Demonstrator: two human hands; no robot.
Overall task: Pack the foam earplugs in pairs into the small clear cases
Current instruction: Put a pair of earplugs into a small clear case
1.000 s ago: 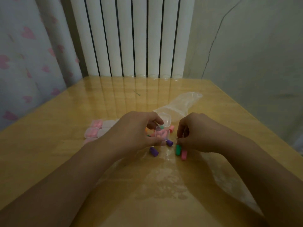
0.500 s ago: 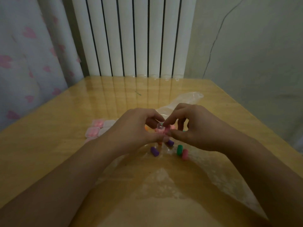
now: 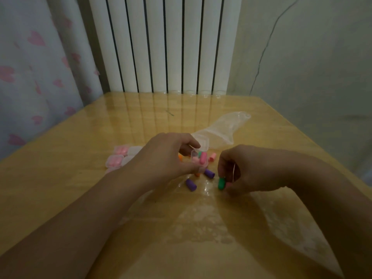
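Observation:
My left hand point(image 3: 167, 156) holds a small clear case point(image 3: 198, 161) open at table centre, thumb and fingers pinching its sides. A pink earplug point(image 3: 203, 158) stands in it. My right hand point(image 3: 247, 170) is down on the table to the right, fingertips closed on a green earplug point(image 3: 221, 183) with a pink one hidden just behind it. Two purple earplugs point(image 3: 190, 184) point(image 3: 209, 173) lie between my hands. Another pink earplug point(image 3: 212, 157) and orange ones point(image 3: 180, 157) lie behind the case.
Closed cases with pink earplugs point(image 3: 115, 161) are grouped left of my left hand. An empty clear plastic bag point(image 3: 225, 127) lies behind my hands. The wooden table point(image 3: 80, 178) ends at a radiator point(image 3: 165, 45) and a wall.
My right hand left the case, where it had put a pink earplug in, and dropped to the right onto the green earplug. My left hand kept the case where it was.

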